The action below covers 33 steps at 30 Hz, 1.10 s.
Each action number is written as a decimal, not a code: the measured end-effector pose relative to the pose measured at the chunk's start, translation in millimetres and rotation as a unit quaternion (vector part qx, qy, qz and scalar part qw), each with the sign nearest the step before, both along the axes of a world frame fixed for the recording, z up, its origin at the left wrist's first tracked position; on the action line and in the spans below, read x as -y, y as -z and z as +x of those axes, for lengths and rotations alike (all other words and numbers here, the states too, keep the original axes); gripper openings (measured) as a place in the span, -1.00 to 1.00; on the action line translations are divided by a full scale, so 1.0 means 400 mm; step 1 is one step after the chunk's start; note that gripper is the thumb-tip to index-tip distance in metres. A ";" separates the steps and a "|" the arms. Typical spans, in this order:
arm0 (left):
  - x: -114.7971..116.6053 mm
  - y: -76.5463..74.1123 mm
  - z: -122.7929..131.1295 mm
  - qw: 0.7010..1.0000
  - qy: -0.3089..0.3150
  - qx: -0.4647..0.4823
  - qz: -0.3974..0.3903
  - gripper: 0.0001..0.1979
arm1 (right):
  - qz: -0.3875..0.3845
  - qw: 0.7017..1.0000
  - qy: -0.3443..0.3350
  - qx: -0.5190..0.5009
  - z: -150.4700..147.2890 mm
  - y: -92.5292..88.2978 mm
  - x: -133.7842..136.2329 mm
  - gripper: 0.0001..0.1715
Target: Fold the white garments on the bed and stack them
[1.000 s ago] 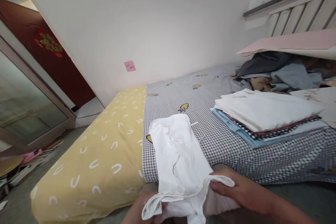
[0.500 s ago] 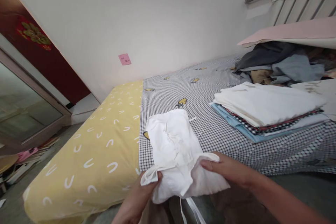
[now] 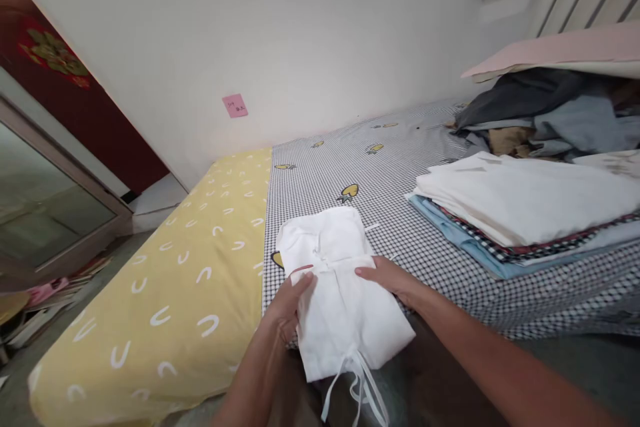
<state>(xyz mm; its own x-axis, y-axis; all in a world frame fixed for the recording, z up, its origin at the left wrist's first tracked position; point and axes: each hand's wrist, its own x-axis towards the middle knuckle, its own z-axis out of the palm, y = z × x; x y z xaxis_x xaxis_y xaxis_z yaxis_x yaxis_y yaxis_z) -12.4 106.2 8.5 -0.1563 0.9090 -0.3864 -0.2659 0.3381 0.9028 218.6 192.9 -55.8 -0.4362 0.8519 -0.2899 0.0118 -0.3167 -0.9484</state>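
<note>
A white cloth garment (image 3: 345,307) lies partly folded at the front edge of the bed, its lower part hanging over with thin white ties dangling. My left hand (image 3: 293,297) grips the left side of its folded edge, thumb on top. On the right side of that same edge, my right hand (image 3: 387,278) pinches the cloth, thumb on top and the other fingers mostly hidden.
Folded clothes, white on top (image 3: 525,197), are stacked on the checked bed sheet (image 3: 320,177) at the right. Behind them is a heap of grey and brown clothes (image 3: 540,107). A yellow sheet (image 3: 200,267) covers the bed's left part.
Both hands have moved up and away from me with the cloth edge, laying it flatter over the upper part. The garment's lower part now hangs smoother. The view has shifted slightly.
</note>
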 end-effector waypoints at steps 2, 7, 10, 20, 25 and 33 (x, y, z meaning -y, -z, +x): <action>0.000 0.002 0.011 0.999 0.031 -0.030 -0.003 -0.31 | -0.003 1.000 -0.006 -0.026 0.004 0.002 0.005 -0.32; 0.003 0.009 0.056 0.984 0.086 -0.142 0.059 -0.08 | 0.025 0.999 0.003 -0.047 0.013 -0.029 0.031 -0.35; -0.001 0.013 0.080 0.963 0.117 -0.211 0.123 -0.14 | 0.109 0.994 -0.017 -0.019 0.016 -0.055 0.046 -0.48; -0.064 0.164 0.047 0.837 0.132 -0.467 0.253 -0.81 | 0.249 0.964 -0.050 0.079 0.006 -0.202 -0.106 -0.37; -0.061 0.205 0.054 0.749 0.133 -0.574 0.303 -0.85 | 0.395 0.828 0.060 0.393 -0.131 -0.248 -0.312 -0.54; -0.048 0.243 0.084 0.640 0.032 -0.677 0.361 -0.75 | 0.351 0.770 -0.021 0.532 -0.248 -0.138 -0.422 -0.67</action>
<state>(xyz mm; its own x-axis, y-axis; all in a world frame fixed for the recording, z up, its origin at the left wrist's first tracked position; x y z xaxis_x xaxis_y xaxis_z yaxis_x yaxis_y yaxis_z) 21.1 125.5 -88.8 0.1438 0.7951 0.5892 0.9196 -0.3273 0.2171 119.5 361.6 -0.8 -0.3002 0.9536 0.0233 0.8971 0.2905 -0.3327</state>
